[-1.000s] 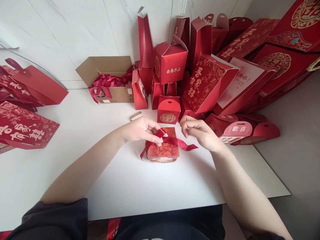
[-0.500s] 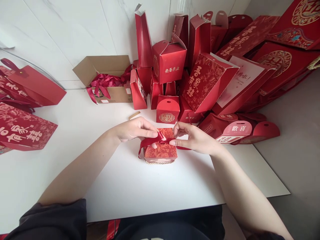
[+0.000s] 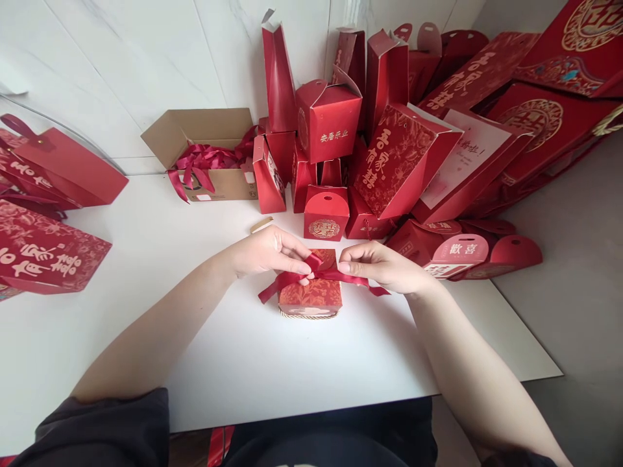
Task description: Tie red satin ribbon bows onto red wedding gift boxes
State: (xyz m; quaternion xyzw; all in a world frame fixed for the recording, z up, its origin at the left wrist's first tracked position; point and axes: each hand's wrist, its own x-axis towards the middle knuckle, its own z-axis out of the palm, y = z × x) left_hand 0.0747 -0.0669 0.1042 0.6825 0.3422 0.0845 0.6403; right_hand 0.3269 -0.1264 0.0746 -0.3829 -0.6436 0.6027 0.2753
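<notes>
A small red gift box (image 3: 310,296) with an orange floral pattern sits on the white table, a twisted cream cord along its near edge. Dark red ribbon (image 3: 287,279) crosses its top, knotted near the middle, with tails out to both sides. My left hand (image 3: 272,253) pinches a ribbon loop just left of the knot between thumb and fingers. On the other side, my right hand (image 3: 377,263) has thumb and forefinger pressed together on the ribbon at the right of the knot; its other fingers are curled.
Behind the hands, an open cardboard box (image 3: 224,185) holds loose red ribbons. Several red gift boxes (image 3: 328,123) are stacked at the back and right. More red bags (image 3: 53,246) stand at the left. A wall (image 3: 160,58) closes the back of the table.
The right hand has shifted slightly right. The ribbon tails now spread wider, the right one showing beneath the right hand. The left hand still holds the loop.
</notes>
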